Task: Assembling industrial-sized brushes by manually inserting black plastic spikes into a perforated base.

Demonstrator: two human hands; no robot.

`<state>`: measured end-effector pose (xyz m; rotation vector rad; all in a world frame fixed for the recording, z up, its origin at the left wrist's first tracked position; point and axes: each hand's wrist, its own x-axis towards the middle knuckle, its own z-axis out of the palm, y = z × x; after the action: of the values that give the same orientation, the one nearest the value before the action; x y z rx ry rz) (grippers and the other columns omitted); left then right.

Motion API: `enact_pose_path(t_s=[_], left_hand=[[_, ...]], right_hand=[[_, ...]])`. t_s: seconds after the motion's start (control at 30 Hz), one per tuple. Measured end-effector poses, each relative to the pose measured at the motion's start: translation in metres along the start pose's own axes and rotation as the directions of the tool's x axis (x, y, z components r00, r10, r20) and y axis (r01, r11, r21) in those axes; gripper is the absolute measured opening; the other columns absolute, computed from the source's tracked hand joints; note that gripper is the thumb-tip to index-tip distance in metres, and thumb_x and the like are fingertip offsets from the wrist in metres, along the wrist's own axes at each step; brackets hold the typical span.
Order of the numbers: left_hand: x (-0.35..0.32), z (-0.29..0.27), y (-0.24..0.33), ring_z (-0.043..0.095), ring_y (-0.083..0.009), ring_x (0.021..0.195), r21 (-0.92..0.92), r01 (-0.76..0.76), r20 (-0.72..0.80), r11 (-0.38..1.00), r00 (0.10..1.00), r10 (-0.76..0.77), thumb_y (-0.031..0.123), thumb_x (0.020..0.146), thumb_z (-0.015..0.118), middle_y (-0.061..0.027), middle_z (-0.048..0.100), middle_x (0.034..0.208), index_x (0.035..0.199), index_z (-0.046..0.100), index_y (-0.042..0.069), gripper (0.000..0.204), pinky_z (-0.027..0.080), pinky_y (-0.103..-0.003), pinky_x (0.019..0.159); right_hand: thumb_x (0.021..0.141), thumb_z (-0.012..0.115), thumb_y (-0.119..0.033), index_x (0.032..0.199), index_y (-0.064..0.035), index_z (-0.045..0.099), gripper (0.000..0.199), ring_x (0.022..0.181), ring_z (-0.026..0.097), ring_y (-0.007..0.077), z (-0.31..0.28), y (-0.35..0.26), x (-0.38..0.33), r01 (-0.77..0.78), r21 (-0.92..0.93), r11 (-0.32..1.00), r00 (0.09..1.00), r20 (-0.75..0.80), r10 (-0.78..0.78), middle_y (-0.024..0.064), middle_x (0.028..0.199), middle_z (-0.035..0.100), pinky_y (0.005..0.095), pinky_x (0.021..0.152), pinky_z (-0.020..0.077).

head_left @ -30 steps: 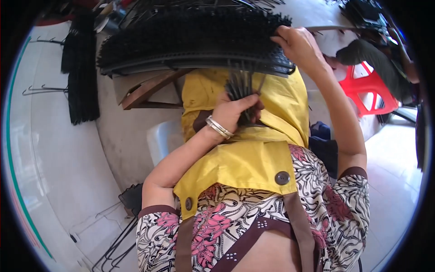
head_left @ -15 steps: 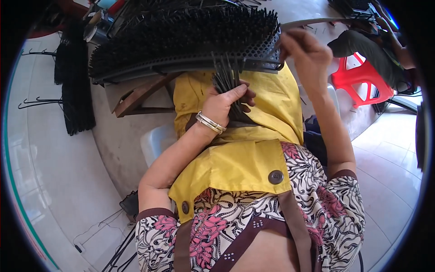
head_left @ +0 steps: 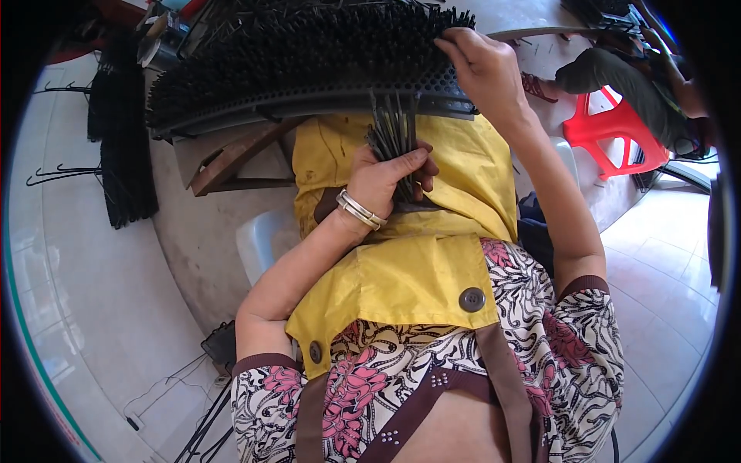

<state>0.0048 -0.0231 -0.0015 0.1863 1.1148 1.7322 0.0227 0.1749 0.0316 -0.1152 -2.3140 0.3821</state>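
Mid-frame, the left hand is clamped round a bundle of slim, stiff dark strands over a smooth yellow fabric apron. Apart from it, upper right of centre, the right hand has fingertips at dense, spiky black bristles; gripping one or not, I can't tell! Those bristles fill a curved black perforated panel across the top.

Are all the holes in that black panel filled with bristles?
No, only partly filled: black bristles cover most of the perforated panel, but bare holes show along its near edge, especially at the right.
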Motion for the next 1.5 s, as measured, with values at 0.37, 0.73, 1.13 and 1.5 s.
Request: enact_pose_path(t_s=[0.37, 0.73, 1.13, 1.5], left_hand=[[-0.002, 0.004, -0.002, 0.058, -0.0162, 0.055, -0.036, 0.004, 0.108, 0.999, 0.994, 0.0, 0.014, 0.083, 0.058, -0.0101, 0.061, 0.07, 0.09, 0.058, -0.001, 0.016, 0.043, -0.023, 0.044], [-0.003, 0.004, 0.003, 0.059, -0.0163, 0.059, -0.004, 0.097, -0.006, 0.995, 0.995, -0.097, 0.017, 0.084, 0.056, -0.0104, 0.061, 0.073, 0.093, 0.057, 0.0, 0.019, 0.043, -0.024, 0.046], [-0.003, 0.002, 0.0, 0.058, -0.0164, 0.06, 0.019, 0.095, 0.03, 0.995, 0.995, -0.095, 0.02, 0.084, 0.056, -0.01, 0.061, 0.076, 0.097, 0.055, -0.001, 0.025, 0.042, -0.024, 0.046], [-0.001, 0.0, -0.003, 0.058, -0.0168, 0.058, -0.012, 0.082, 0.051, 0.997, 0.995, -0.081, 0.016, 0.083, 0.057, -0.0112, 0.061, 0.074, 0.093, 0.057, 0.0, 0.019, 0.042, -0.024, 0.045]], right_hand=[[0.079, 0.061, -0.021, 0.085, -0.0004, 0.06, 0.021, 0.059, 0.059, 0.0294, -0.009, -0.01, -0.006, -0.048, -0.207, 0.977, 0.968, 0.231, 0.097, 0.017, 0.066, 0.058, 0.0372, 0.054, 0.0455], [0.08, 0.059, -0.001, 0.082, 0.0041, 0.06, 0.006, 0.053, 0.051, 0.0052, -0.038, -0.021, -0.021, -0.571, 0.591, 0.57, 0.806, 0.27, 0.527, 0.0023, 0.063, 0.057, 0.0185, 0.047, 0.0406], [0.076, 0.063, -0.002, 0.085, 0.0002, 0.06, 0.01, 0.058, 0.059, 0.0171, -0.017, -0.008, -0.002, 0.106, 0.066, 0.992, 0.955, -0.283, -0.084, 0.0103, 0.071, 0.06, 0.0235, 0.054, 0.045], [0.076, 0.058, -0.002, 0.092, -0.002, 0.06, 0.016, 0.064, 0.056, 0.0309, -0.005, -0.003, -0.008, 0.162, -0.091, 0.983, 0.952, 0.277, -0.131, 0.0115, 0.069, 0.057, 0.0353, 0.056, 0.0465]])
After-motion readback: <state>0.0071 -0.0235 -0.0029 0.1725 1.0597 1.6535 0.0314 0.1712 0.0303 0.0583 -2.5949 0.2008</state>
